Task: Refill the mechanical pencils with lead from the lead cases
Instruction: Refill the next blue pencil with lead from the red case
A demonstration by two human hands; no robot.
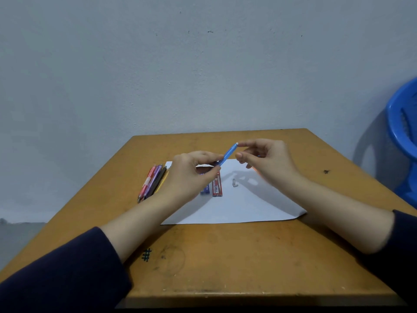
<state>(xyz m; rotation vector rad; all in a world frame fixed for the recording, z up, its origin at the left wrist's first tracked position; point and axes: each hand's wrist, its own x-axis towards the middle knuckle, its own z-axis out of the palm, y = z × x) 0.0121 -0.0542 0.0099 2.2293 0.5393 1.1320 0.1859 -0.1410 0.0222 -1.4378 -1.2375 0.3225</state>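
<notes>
My left hand (191, 175) grips the lower part of a blue mechanical pencil (229, 153), which tilts up and to the right above a white sheet of paper (248, 206). My right hand (268, 159) is beside the pencil's white top end, index fingertip touching it, thumb curled just below. A red lead case (217, 187) and a blue lead case (205, 190) lie side by side on the paper, partly hidden by my left hand. A small white pencil cap (234, 183) lies on the paper to their right.
Several mechanical pencils (152, 181) in pink, purple, dark and yellow lie bundled at the paper's left edge on the wooden table (225, 256). A blue plastic chair (404, 136) stands to the right, beyond the table. A grey wall is behind.
</notes>
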